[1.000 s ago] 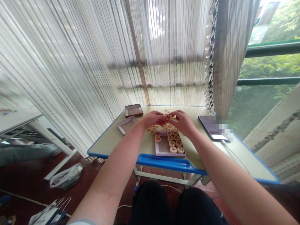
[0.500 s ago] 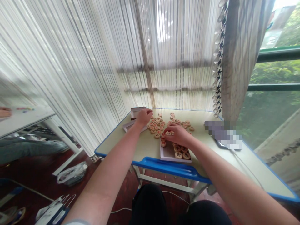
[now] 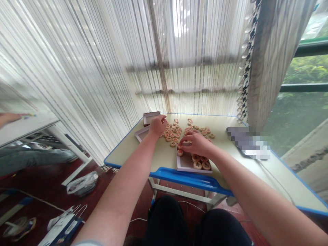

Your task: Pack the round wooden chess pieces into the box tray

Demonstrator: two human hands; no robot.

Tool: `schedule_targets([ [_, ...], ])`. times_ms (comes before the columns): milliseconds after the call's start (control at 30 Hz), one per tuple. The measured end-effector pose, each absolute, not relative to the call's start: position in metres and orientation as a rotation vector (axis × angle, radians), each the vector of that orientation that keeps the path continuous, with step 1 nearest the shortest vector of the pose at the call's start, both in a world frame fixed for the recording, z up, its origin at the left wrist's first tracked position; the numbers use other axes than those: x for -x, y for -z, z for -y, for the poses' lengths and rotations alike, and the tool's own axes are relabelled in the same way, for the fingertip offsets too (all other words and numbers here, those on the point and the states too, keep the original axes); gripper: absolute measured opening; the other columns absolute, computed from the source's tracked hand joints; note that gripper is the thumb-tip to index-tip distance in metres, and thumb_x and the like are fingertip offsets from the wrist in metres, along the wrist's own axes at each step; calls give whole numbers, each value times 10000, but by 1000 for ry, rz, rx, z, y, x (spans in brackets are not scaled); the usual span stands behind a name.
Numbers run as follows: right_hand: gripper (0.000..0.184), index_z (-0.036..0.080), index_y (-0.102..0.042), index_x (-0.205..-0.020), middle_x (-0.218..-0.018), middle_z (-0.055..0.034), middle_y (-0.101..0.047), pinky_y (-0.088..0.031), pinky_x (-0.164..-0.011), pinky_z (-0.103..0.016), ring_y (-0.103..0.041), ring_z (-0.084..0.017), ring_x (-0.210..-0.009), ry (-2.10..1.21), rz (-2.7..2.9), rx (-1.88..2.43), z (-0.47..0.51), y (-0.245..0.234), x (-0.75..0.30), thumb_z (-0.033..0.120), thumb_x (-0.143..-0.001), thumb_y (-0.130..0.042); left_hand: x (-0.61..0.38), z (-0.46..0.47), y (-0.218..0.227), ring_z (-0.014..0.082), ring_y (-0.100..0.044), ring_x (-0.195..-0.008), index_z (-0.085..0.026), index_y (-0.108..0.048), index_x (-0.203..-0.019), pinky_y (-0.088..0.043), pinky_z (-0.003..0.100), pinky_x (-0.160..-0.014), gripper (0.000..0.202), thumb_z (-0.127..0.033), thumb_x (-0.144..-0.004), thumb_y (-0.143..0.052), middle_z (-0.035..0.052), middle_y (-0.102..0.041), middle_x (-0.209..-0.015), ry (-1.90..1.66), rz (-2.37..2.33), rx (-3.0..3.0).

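Round wooden Chinese chess pieces [image 3: 174,131] with red and black characters lie in a loose spread over the table. A shallow open box [image 3: 189,168] near the front edge holds several more pieces [image 3: 201,165] on its right side and at its left wall. My right hand [image 3: 196,142] reaches over the back of this box, thumb and fingers closed on a piece at its back-left corner. At the left edge of the spread, my left hand [image 3: 158,125] is held with curled fingers pressed together; what they hold, if anything, is hidden.
Two open box parts, a dark-rimmed one [image 3: 150,118] and a pale one [image 3: 140,133], rest at the table's back left. A blurred-out object with a cable [image 3: 271,177] lies at the right. Another person's hand [image 3: 9,118] is over a second table at far left.
The view has shifted slightly. My left fingers are a little more curled at the edge of the spread. My right hand stays over the box's back corner.
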State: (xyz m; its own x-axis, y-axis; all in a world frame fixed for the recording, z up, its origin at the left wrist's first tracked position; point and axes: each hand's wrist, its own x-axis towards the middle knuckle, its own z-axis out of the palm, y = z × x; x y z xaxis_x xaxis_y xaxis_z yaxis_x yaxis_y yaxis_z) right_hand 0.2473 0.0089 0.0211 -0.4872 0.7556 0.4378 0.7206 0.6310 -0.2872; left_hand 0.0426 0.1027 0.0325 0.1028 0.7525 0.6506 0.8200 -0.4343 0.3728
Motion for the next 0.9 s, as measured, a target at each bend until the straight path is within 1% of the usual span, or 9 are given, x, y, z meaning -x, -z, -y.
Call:
schedule_targets([
  [433,195,258,-737,-824,-835,-55,-624,-398,-831,-340,-544,-212,-870,-91,2314,1143,-8,-21,-246,396,-727,-641,-44,-95,-32,167,-624,-791,-147,-655,-975,-474,281,-799,263,-216,-795,-476,66,-694,-852,1157,1601,2318],
  [533,200,254,-736,-837,-848,-55,-628,-397,-835,-335,-545,-207,-867,-103,2317,1129,-8,-21,-246,391,-734,-631,-48,-96,-30,171,-623,-839,-160,-654,-989,-469,284,-822,272,-215,-807,-459,69,-693,-899,1073,1617,2357],
  [700,208,262,-734,-844,-853,-55,-624,-405,-830,-331,-540,-215,-890,-129,2319,1148,-7,-23,-247,399,-724,-634,-60,-98,-21,181,-609,-939,-186,-672,-962,-450,301,-882,288,-184,-809,-428,69,-686,-969,869,1664,2464],
  [800,212,262,-729,-861,-858,-56,-622,-417,-809,-318,-539,-212,-889,-136,2327,1143,-6,-24,-247,392,-731,-623,-67,-101,-17,185,-590,-989,-190,-670,-993,-434,306,-914,310,-165,-799,-429,69,-675,-1019,757,1643,2514],
  [900,211,262,-723,-883,-862,-53,-625,-420,-798,-308,-541,-204,-873,-129,2331,1133,-5,-23,-246,371,-743,-608,-71,-104,-13,191,-582,-1003,-204,-660,-1033,-432,312,-916,325,-186,-819,-416,70,-663,-1058,652,1619,2527],
])
